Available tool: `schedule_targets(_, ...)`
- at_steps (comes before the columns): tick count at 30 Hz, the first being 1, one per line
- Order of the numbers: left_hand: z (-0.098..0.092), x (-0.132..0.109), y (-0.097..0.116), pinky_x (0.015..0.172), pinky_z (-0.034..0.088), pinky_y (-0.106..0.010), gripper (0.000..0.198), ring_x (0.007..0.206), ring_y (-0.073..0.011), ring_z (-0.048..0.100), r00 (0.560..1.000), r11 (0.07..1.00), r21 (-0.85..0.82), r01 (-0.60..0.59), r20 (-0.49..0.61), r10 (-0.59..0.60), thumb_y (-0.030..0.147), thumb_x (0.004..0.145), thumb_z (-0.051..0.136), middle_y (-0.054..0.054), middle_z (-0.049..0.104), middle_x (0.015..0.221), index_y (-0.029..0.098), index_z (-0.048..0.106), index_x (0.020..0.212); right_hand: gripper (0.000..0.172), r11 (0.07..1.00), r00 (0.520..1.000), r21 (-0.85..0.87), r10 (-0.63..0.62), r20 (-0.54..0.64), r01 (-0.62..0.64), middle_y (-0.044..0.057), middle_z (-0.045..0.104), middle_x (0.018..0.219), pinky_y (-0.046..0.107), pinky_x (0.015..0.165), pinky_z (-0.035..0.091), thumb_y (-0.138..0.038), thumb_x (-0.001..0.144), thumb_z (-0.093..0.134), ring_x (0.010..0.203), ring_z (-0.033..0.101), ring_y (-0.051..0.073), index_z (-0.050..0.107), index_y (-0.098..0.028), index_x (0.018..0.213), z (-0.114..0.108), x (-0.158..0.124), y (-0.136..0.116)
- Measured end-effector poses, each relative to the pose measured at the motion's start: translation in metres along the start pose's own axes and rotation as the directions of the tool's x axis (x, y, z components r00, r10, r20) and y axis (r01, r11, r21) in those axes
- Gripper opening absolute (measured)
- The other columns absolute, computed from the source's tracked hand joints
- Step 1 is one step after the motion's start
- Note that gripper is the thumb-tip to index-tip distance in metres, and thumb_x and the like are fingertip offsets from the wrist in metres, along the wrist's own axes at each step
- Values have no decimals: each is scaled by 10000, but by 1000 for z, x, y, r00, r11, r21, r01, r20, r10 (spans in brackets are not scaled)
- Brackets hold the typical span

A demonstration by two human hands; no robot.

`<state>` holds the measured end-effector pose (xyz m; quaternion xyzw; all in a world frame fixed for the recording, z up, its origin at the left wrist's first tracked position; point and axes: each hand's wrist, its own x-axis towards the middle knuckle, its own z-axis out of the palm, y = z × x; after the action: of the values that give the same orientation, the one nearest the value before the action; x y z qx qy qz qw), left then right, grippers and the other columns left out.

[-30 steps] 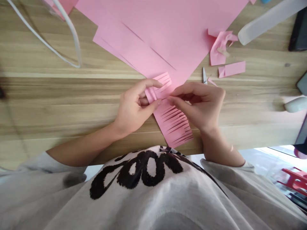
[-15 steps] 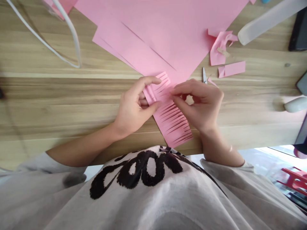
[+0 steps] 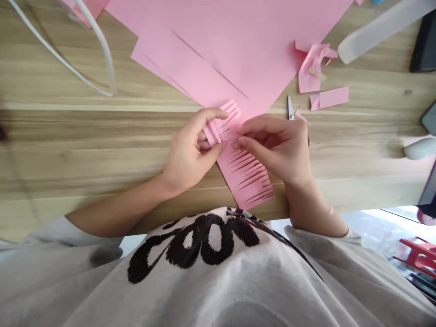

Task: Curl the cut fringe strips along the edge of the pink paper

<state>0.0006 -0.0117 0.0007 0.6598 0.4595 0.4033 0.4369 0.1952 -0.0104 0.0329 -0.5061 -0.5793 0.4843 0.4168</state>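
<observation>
A pink paper strip, cut into a fringe along its right side, slants down toward my shirt. My left hand grips its upper end, thumb below and index finger above, with the other fingers beneath the paper. That end looks folded or rolled near the fingers. On the right, my right hand has thumb and index finger closed at the fringe's cut strands; the fingertips hide exactly what they pinch. Behind both hands lies a large pink paper sheet, with a pink paper piece across its lower left.
Scissors lie partly hidden behind my right hand. Pink scraps and a small pink rectangle rest at the right, near a translucent whitish bar. A white cable loops over the wooden table at left.
My right hand has shifted slightly left, its fingertips now closer to my left thumb. The left hand and the lower fringe stay nearly still.
</observation>
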Motion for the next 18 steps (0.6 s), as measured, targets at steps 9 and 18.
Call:
schedule_targets(9,3,-1,-5,476,421,-135,440,516,-17,413,999,999,-21,-28,-17,27,145,841,657,6,654,931,224,586,1268,114,999,998,30,19,60,-21,18,808,919,261,695,634,-154,808,784,818,750,144,824,-222,890,-1,0,-5)
schedule_targets(18,3,-2,-4,561,544,-175,625,682,-48,656,996,984,-150,92,28,-89,189,867,669,-61,566,1412,331,384,1404,132,997,997,-52,-45,63,48,15,793,869,255,610,574,-148,775,820,737,704,126,830,-221,884,-2,0,-2)
